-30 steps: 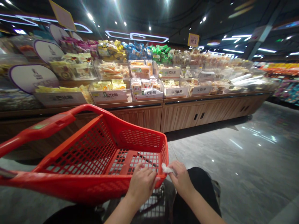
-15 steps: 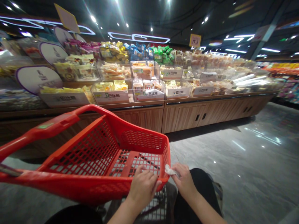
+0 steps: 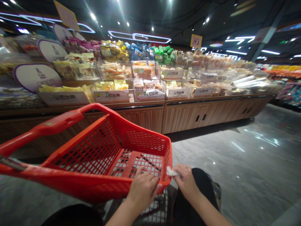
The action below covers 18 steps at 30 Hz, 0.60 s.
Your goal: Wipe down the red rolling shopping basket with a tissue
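Observation:
A red shopping cart (image 3: 103, 182) with a latticed basket stands sideways in front of me, its handle to the left. My left hand (image 3: 144, 186) is closed over the near rim of the basket, close to its right corner; the fingertips pass over the inner side. In my right hand (image 3: 184, 177) a crumpled white tissue (image 3: 172, 172) is pinched, just beside the basket's right end. The tissue's tip is at the red rim; whether it touches cannot be made out. Only bare lattice shows inside the basket.
Behind the cart runs a wooden display counter (image 3: 183, 116) with clear bins of packaged snacks (image 3: 113, 84). A price sign (image 3: 196, 41) stands above them. Grey shiny floor (image 3: 244, 163) stretches to the right. My dark-clad knees (image 3: 202, 185) are close below my hands.
The cart has shifted and turned very slightly in view, its handle end a little higher and to the right. Both hands keep nearly the same position and hold.

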Each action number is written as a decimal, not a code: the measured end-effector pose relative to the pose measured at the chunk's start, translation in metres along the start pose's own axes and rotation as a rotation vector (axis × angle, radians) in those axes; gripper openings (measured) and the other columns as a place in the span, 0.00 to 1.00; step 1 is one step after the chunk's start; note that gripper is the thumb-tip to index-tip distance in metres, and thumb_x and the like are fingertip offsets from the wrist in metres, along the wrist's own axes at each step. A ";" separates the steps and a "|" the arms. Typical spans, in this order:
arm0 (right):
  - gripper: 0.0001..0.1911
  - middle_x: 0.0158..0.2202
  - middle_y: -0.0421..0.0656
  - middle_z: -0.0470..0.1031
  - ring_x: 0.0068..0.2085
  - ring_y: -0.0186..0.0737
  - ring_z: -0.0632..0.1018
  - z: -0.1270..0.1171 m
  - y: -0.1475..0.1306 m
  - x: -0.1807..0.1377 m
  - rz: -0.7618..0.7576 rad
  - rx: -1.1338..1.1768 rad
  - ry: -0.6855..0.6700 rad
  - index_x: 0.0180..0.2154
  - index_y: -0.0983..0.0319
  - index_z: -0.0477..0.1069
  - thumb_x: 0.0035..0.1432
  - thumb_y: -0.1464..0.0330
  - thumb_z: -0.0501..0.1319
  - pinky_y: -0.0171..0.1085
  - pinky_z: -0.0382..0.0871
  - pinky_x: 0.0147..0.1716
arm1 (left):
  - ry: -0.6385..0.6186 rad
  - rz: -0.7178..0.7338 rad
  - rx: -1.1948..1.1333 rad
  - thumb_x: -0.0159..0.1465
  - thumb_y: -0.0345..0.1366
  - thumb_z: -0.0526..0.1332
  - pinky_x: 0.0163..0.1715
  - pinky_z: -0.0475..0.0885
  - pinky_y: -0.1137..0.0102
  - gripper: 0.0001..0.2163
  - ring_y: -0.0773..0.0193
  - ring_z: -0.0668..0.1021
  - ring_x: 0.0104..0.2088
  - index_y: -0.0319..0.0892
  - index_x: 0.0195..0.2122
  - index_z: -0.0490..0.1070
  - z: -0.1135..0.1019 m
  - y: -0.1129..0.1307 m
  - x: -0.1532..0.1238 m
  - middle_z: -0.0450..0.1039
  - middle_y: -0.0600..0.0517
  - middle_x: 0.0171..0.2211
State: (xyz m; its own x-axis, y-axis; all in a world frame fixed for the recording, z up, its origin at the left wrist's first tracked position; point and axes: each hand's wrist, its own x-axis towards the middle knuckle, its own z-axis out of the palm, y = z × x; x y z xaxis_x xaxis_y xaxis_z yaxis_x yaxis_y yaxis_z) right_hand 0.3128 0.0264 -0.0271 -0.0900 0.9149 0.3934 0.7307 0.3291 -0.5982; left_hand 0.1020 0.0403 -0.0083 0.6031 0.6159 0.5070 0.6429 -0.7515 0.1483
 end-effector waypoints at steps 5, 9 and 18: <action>0.08 0.29 0.38 0.73 0.35 0.39 0.72 0.000 -0.003 -0.002 0.008 -0.009 -0.001 0.29 0.59 0.70 0.61 0.65 0.58 0.39 0.54 0.40 | -0.038 0.018 -0.016 0.62 0.35 0.54 0.45 0.56 0.61 0.08 0.65 0.70 0.27 0.44 0.26 0.65 -0.008 0.001 -0.005 0.70 0.57 0.23; 0.11 0.29 0.40 0.74 0.35 0.41 0.73 0.001 0.009 0.021 0.097 0.072 0.120 0.29 0.61 0.72 0.60 0.63 0.57 0.37 0.59 0.38 | -0.025 0.010 -0.037 0.62 0.38 0.54 0.46 0.55 0.60 0.08 0.65 0.70 0.28 0.44 0.26 0.66 -0.011 0.003 -0.010 0.70 0.57 0.23; 0.05 0.35 0.44 0.75 0.39 0.43 0.75 -0.005 0.017 0.017 0.010 0.095 0.164 0.34 0.61 0.71 0.58 0.71 0.56 0.39 0.65 0.39 | 0.027 0.009 -0.009 0.62 0.41 0.57 0.46 0.57 0.61 0.11 0.66 0.70 0.26 0.45 0.24 0.66 -0.007 0.004 -0.014 0.70 0.57 0.22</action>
State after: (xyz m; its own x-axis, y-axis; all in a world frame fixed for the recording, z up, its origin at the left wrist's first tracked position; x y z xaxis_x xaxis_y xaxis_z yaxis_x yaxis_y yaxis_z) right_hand 0.3271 0.0467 -0.0275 0.0340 0.8706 0.4909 0.6627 0.3480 -0.6631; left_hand 0.0930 0.0273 -0.0090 0.5955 0.6028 0.5310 0.6335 -0.7589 0.1510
